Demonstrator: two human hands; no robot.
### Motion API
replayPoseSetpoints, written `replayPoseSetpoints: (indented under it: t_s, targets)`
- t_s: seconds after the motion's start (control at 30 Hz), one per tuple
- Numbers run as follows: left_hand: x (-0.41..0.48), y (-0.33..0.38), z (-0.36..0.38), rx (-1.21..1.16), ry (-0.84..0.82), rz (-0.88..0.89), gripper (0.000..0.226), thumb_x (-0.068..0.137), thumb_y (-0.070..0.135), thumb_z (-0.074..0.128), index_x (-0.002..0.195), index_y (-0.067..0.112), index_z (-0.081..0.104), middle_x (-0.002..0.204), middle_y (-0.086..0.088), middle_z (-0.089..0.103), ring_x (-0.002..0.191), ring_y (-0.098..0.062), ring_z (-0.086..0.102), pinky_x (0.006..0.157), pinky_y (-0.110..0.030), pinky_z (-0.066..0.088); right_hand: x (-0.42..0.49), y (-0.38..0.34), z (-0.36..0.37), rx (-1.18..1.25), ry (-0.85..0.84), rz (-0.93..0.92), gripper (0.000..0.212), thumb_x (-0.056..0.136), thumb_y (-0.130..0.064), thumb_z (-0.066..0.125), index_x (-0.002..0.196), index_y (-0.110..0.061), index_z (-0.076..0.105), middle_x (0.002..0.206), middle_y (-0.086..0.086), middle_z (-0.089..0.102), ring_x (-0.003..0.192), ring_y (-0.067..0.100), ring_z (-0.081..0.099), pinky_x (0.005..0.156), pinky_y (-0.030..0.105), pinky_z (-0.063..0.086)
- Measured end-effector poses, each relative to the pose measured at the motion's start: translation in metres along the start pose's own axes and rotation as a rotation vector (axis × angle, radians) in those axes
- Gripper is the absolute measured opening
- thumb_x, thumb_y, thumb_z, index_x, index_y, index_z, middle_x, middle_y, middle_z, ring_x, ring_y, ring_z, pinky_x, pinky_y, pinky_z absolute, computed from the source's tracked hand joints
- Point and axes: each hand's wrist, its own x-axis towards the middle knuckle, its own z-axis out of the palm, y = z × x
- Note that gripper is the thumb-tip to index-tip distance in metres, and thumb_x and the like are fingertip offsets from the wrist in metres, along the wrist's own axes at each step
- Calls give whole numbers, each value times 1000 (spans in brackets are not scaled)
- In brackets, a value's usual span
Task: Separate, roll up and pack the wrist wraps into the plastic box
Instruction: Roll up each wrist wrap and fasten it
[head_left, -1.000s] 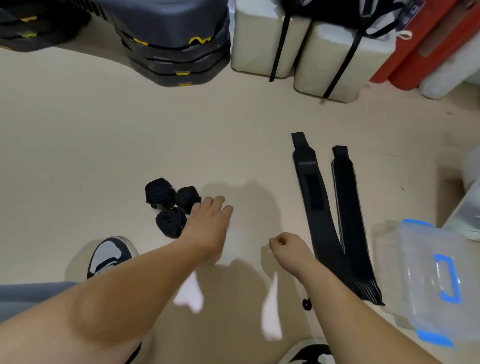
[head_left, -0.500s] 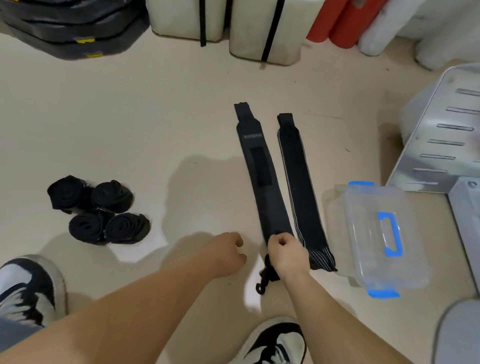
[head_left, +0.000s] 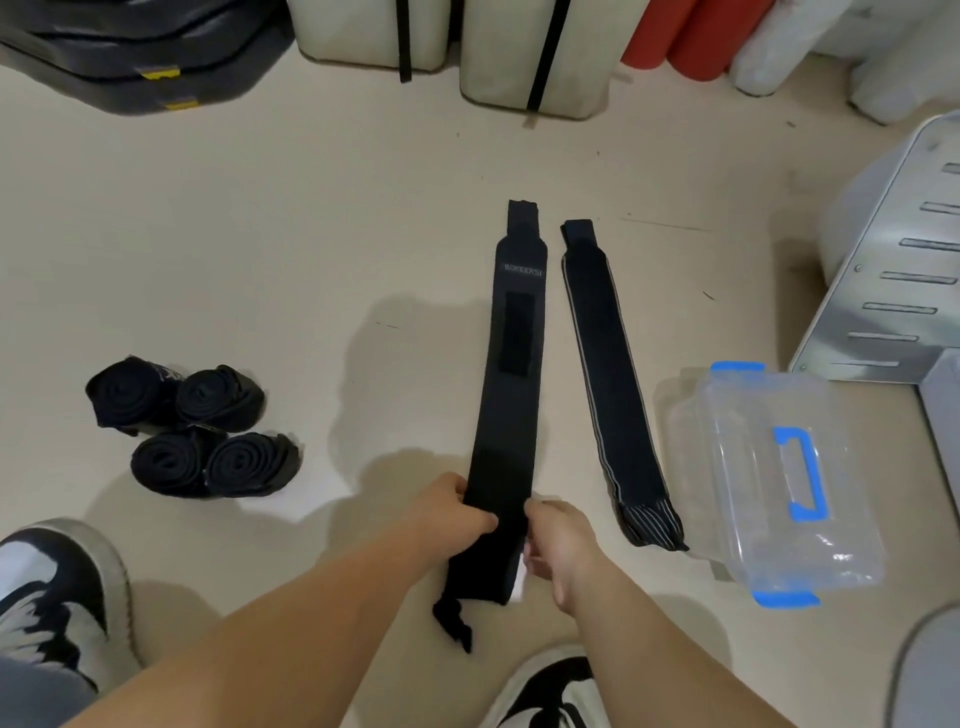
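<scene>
Wrist wrap (head_left: 511, 364) is pinched at 6 o'clock by left hand (head_left: 447, 514) and right hand (head_left: 561, 530); rolling toward 12 o'clock is judged next.

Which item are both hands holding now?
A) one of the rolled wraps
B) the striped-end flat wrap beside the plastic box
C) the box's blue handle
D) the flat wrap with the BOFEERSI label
D: the left hand and right hand both grip the near end of the BOFEERSI-labelled wrist wrap; the striped-end wrap lies untouched beside the plastic box.
</scene>
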Motion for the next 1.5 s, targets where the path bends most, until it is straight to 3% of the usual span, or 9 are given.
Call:
replayPoseSetpoints:
  t_s: [0.17,0.33,0.73,0.9,1.0,1.13,1.2,1.3,1.5]
  targets:
    - [-13,-3,-13,-41,46,-5,34,91,17,76,121,15,60,108,-5,70,97,-20,70,79,-29,59,-15,-8,14,-32,-100,-80,20,104,-30,61,114,-13,66,101,9,72,88,23,66,75,32,52]
    - [-43,18,-43,-80,108,78,17,97,29,72,102,16,62,97,-8,71,82,-24,70,55,-30,52,-38,-31,27,94,-178,-95,28,107,-32,56,124,-11,65,113,12,78,103,31,76,93,47,63]
    - [-171,60,-122,-364,250,228,36,107,45,50,123,13,55,114,-6,67,99,-20,67,75,-32,51,-197,-108,68,48,-252,-436,28,101,-28,58,123,-13,67,114,12,78,100,26,76,76,35,59]
    - [-246,89,-154,-354,204,378,34,109,44,46,121,20,66,111,-5,74,100,-22,71,80,-33,55,-271,-137,48,113,-240,-578,25,103,-24,61,118,-10,75,108,12,81,104,30,75,97,44,60]
    - [-295,102,-175,-268,161,485,39,107,48,49,119,16,68,111,-13,78,102,-33,76,92,-50,63,-314,-150,32,217,-242,-646,27,101,-29,68,115,-8,76,105,14,82,101,34,77,95,48,61]
    - [-362,105,-198,-101,206,676,23,104,26,63,91,7,58,91,-12,70,81,-25,70,79,-41,66,-368,-151,19,264,-290,-717,32,98,-28,71,121,-7,74,108,15,81,99,33,78,71,38,63]
    - [-388,100,-206,-28,253,754,22,102,18,66,101,-4,60,93,-17,72,83,-25,71,77,-39,64,-392,-147,19,300,-255,-765,32,94,-22,75,121,-5,73,106,15,81,92,31,78,59,33,60]
    - [-414,91,-211,14,307,815,29,103,16,65,111,-11,59,93,-18,74,83,-27,73,79,-42,65,-423,-140,22,385,-213,-846,45,86,-12,83,126,-4,63,113,17,77,95,33,78,68,41,65]
    - [-440,86,-218,82,367,840,38,112,34,45,92,8,65,82,-7,71,72,-14,67,75,-38,60,-456,-126,15,327,-234,-877,15,94,-10,74,109,-9,77,102,12,80,92,31,74,73,38,57]
